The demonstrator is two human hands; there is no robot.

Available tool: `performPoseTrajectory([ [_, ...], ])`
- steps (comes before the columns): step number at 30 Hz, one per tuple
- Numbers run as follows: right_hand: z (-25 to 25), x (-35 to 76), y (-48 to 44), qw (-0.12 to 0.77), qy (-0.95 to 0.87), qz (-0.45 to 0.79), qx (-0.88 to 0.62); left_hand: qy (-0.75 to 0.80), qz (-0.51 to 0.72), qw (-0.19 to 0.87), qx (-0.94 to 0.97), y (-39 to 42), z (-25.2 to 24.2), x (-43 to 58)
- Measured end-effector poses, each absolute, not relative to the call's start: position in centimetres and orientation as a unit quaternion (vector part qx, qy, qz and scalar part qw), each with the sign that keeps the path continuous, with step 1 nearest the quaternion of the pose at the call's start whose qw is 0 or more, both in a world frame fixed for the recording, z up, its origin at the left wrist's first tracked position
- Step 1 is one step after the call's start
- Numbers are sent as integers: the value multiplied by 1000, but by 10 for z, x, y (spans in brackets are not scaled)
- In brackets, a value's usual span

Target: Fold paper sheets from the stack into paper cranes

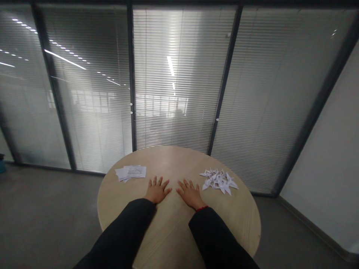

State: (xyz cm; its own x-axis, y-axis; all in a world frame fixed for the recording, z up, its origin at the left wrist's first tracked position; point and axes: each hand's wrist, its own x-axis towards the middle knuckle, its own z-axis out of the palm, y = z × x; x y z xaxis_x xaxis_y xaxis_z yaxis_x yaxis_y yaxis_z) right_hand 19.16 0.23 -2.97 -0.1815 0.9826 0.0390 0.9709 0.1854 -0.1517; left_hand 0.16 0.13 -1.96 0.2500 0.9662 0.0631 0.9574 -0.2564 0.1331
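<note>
My left hand (157, 190) lies flat on the round wooden table (168, 231), fingers spread and holding nothing. Beside it, palm down as well, rests my right hand (190, 193), with its fingers apart and a red cord around the wrist. A small gap separates the two hands. Left of my left hand are several overlapping sheets of white paper (131, 172), with printed lines on the top one. To the right of my right hand sits a loose heap of folded white paper cranes (219, 181). Neither hand touches the paper.
Glass partitions with blinds (179, 82) and dark frames stand just behind the table. A white wall (328, 157) rises at the right. Grey floor (56, 216) surrounds the table, and a blue bin-like object (2, 165) shows at the far left edge.
</note>
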Motion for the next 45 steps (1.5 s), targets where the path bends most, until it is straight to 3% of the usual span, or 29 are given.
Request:
performPoseTrajectory([
  [15, -30, 194, 2, 126, -769, 23, -627, 591, 109, 30, 798, 4, -18, -6],
  [22, -28, 199, 3, 208, -751, -5, -626, 648, 204, -59, 732, 23, -24, -25],
  [29, -28, 200, 4, 242, -750, -19, -615, 731, 172, -124, 648, 36, -32, -59],
  [45, -24, 201, 5, 257, -748, -47, -610, 718, 156, -64, 675, 29, -13, -71],
])
